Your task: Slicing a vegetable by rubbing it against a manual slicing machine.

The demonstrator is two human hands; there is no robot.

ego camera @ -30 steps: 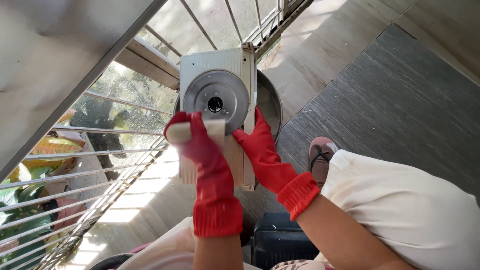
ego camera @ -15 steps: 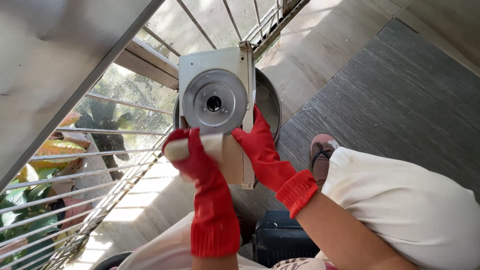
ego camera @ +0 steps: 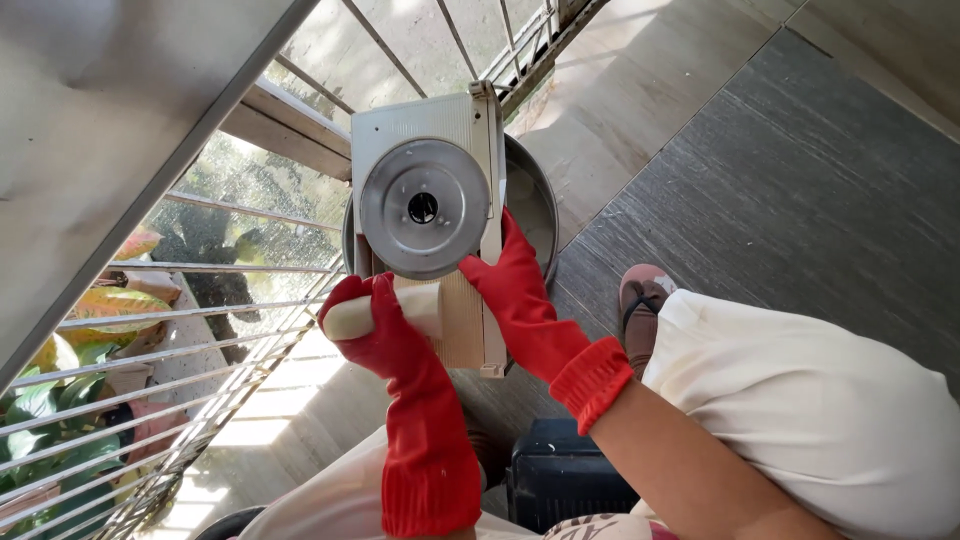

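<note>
Both my hands wear red rubber gloves. My right hand grips the right edge of a white food slicer with a round metal blade disc. It is held upright over a metal basin. My left hand is closed on a pale sponge pressed against the slicer's ribbed lower plate, just below the disc.
A metal window grille runs along the left, with plants behind it. A dark box sits on the floor near my legs. My sandalled foot rests on the grey tiles at the right.
My left hand has slid the sponge downward, from the disc's lower edge onto the ribbed plate. The slicer has shifted slightly left and down in view.
</note>
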